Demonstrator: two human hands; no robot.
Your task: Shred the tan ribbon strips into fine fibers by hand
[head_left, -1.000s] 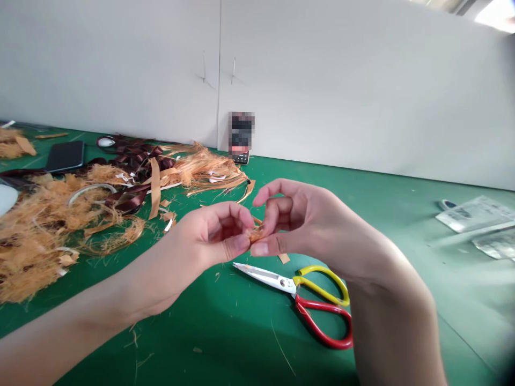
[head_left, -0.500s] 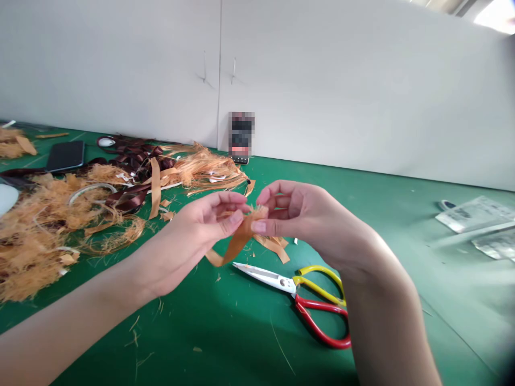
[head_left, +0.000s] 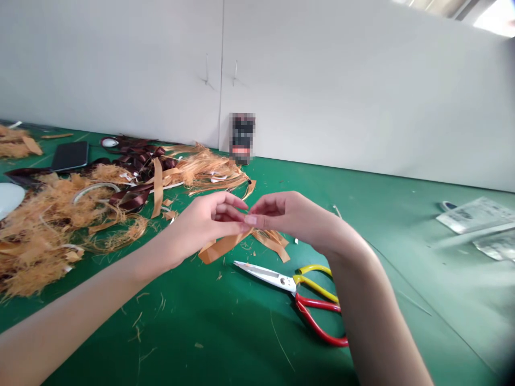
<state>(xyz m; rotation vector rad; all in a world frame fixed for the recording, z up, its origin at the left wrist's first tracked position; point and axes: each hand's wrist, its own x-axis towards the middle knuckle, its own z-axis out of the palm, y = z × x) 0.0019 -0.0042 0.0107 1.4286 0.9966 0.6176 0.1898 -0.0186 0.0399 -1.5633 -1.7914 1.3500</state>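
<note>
1. Your left hand (head_left: pixel 203 222): raised just above the table, fingers drawn narrow, thumb and forefinger pinched on the upper end of the orange ribbon strip (head_left: pixel 220 247).
2. Your right hand (head_left: pixel 295 217): level with the left, its fingertips (head_left: pixel 250 219) touching the left hand's, closed on the same end of the strip.
3. Orange ribbon strip: held at the centre of the scene, it slopes down and to the left from the pinch. Its lower end lies on the green table (head_left: pixel 225 332).
4. Loose ribbon pieces (head_left: pixel 276 241): same orange, flat on the table just below your right hand.
5. Scissors (head_left: pixel 300 289): one yellow and one red handle, blades closed and pointing left, near side of your hands and not touched.
6. Frayed orange fibre pile (head_left: pixel 36 230): far left, with stray threads scattered toward you.
7. Dark brown ribbon (head_left: pixel 134 195): tangled beyond the pile, beside a bundle of orange strands (head_left: pixel 209 170).
8. Phone (head_left: pixel 70 155): dark, flat on the table, far left.
9. Blurred object (head_left: pixel 242 138): upright against the white wall (head_left: pixel 341 80); you cannot tell what it is.
10. Clear packets (head_left: pixel 477 213): far right, well apart from your hands.
</note>
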